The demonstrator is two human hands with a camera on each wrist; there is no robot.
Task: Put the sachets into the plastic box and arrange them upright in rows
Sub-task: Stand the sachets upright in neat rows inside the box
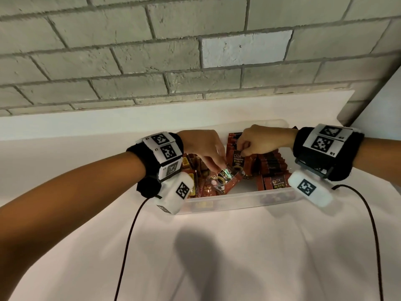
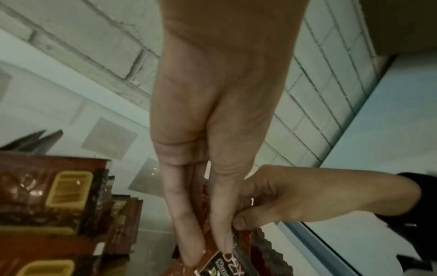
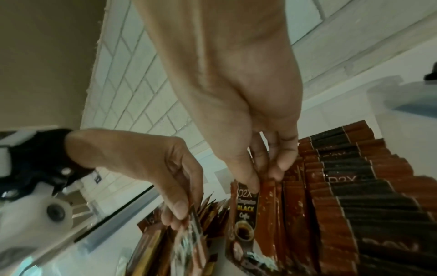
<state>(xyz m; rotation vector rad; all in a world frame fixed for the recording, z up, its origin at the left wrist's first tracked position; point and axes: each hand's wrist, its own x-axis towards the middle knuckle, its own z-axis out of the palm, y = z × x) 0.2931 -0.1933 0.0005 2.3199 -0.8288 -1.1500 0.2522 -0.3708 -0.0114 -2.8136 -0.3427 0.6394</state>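
A clear plastic box [image 1: 238,199] stands on the white table. Brown-and-black sachets stand upright in rows [image 1: 271,164] on its right side, also seen as rows [image 3: 354,186] in the right wrist view. Loose sachets [image 1: 195,172], some with gold labels, lie jumbled on its left side. My left hand [image 1: 219,166] reaches into the middle of the box and pinches a tilted sachet [image 1: 226,175] between thumb and fingers [image 2: 222,239]. My right hand [image 1: 242,148] pinches the top edge of an upright D2X Black sachet [image 3: 246,209] at the front of a row.
The table [image 1: 217,257] runs back to a grey brick wall [image 1: 152,61]. A pale panel [image 1: 386,105] closes the right side. Black cables [image 1: 128,246] hang from both wrist units over the near part of the table.
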